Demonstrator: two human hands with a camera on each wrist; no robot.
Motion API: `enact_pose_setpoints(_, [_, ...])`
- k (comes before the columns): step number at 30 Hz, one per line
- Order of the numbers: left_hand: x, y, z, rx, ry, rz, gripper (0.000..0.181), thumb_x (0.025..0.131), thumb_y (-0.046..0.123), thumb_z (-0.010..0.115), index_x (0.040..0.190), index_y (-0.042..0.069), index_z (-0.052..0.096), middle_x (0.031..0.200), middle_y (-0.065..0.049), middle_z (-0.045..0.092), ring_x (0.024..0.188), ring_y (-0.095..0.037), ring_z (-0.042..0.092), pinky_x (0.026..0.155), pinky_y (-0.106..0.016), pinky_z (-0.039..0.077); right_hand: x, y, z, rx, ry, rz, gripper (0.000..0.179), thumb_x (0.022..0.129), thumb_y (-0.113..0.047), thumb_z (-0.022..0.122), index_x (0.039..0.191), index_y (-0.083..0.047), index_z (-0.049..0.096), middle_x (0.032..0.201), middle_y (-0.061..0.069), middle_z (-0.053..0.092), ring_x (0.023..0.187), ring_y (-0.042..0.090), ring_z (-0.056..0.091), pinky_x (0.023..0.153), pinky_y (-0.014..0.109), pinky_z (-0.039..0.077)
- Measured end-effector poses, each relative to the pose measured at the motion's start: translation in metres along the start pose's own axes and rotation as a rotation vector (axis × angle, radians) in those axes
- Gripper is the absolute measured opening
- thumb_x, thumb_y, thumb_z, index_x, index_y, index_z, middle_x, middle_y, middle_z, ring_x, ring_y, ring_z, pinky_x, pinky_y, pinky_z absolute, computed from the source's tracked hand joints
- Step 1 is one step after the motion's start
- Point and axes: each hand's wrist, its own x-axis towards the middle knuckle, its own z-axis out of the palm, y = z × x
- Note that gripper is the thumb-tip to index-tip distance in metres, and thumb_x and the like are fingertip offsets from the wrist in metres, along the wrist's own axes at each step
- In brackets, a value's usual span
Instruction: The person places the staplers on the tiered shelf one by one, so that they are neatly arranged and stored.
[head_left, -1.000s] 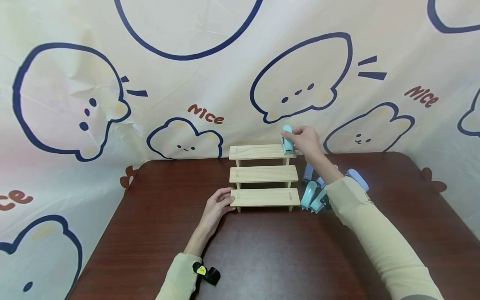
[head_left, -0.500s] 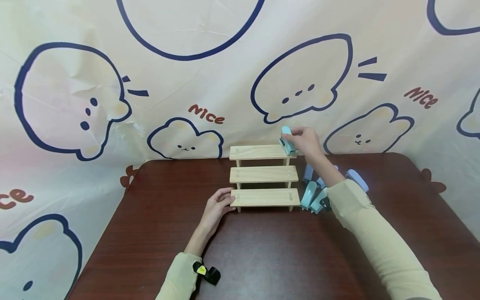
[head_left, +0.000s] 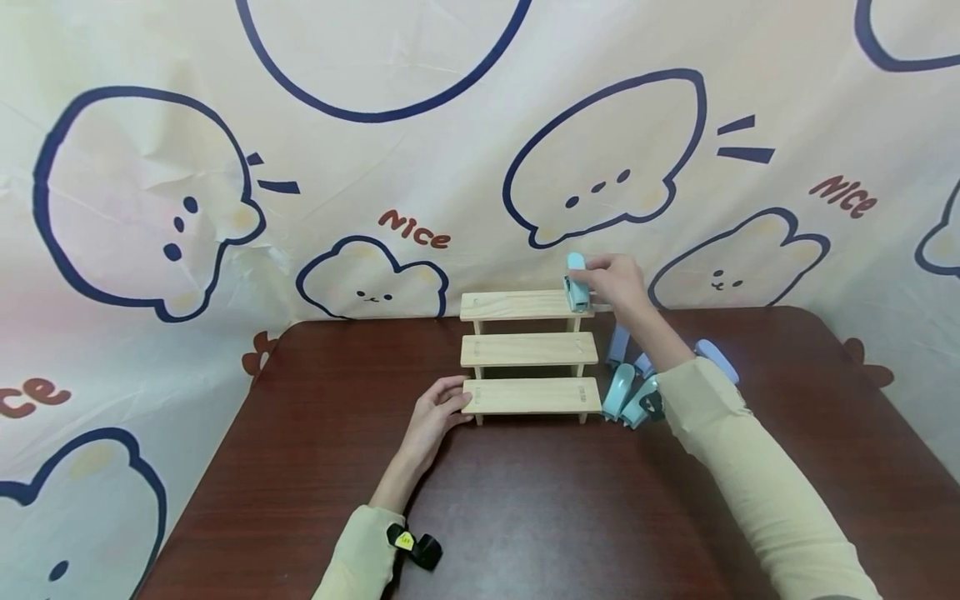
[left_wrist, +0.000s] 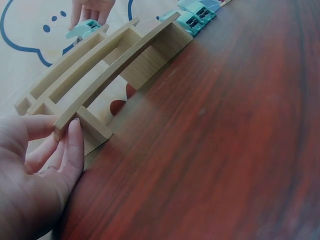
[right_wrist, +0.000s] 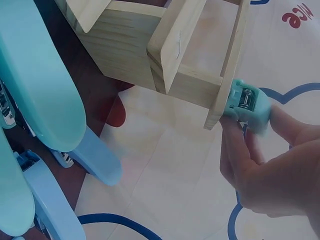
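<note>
- Across the back, a pale sheet (head_left: 480, 192), cloud faces and red "Nice" all over it; close behind the rack, so perhaps a snag if reaching too far.
- Below, a dark, shiny tabletop (head_left: 315, 467), possibly slick enough to let light wood skid under a shove.
- Near the far edge, a wooden rack (head_left: 532, 396), three steps, upright. Possible trouble here: a tilt or a slide, from too hard a push at the right end of the top step (head_left: 517, 307).
- Just to the right of the rack, a loose heap of staplers (head_left: 619, 392), teal and blue, at mixed angles, partly hidden by the right sleeve (head_left: 757, 475). Easy to knock, by the look of it, with a low forearm on the way back.
- At the lowest step's left end, the left grip (head_left: 435, 408): pinching the board, fingers above and below. With a slackening there, probably less steadiness; with a tug, a rack out of place.
- And up top, the right grip (head_left: 621, 281): pinching a teal stapler (head_left: 577, 285) by its sides.
- On to that stapler: at the top step's right end, seemingly touching wood; hard to tell if fully rested. Likeliest mishap: a drop off the side or back, from letting go too near the edge or off balance.
</note>
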Motion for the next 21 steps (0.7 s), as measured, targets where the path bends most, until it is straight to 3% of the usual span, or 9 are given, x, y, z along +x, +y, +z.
enact_pose_setpoints(7, [0.000, 0.000, -0.001, 0.000, -0.007, 0.006, 0.038, 0.098, -0.001, 0.064, 0.134, -0.011, 0.055, 0.105, -0.008, 0.064, 0.086, -0.014, 0.064, 0.073, -0.026, 0.057, -0.001, 0.000, 0.001, -0.004, 0.024, 0.010, 0.046, 0.102, -0.023, 0.067, 0.137, 0.005, 0.060, 0.140, 0.021, 0.054, 0.128, 0.035, 0.052, 0.107, 0.045, 0.049])
enact_pose_setpoints(15, [0.000, -0.001, -0.001, -0.004, -0.004, 0.004, 0.040, 0.097, -0.001, 0.064, 0.135, -0.011, 0.054, 0.105, -0.007, 0.064, 0.086, -0.014, 0.064, 0.073, -0.026, 0.057, -0.007, 0.014, 0.004, -0.003, 0.097, -0.151, 0.046, 0.101, -0.031, 0.069, 0.129, 0.006, 0.064, 0.126, 0.022, 0.062, 0.116, 0.035, 0.060, 0.097, 0.042, 0.055])
enact_pose_setpoints(21, [0.000, 0.000, 0.000, -0.006, -0.002, 0.001, 0.039, 0.097, -0.002, 0.063, 0.135, -0.011, 0.055, 0.105, -0.007, 0.064, 0.087, -0.014, 0.064, 0.074, -0.026, 0.057, -0.022, 0.032, -0.007, 0.100, 0.107, -0.172, 0.058, 0.107, -0.043, 0.055, 0.139, 0.005, 0.055, 0.128, 0.024, 0.063, 0.119, 0.036, 0.064, 0.094, 0.038, 0.058])
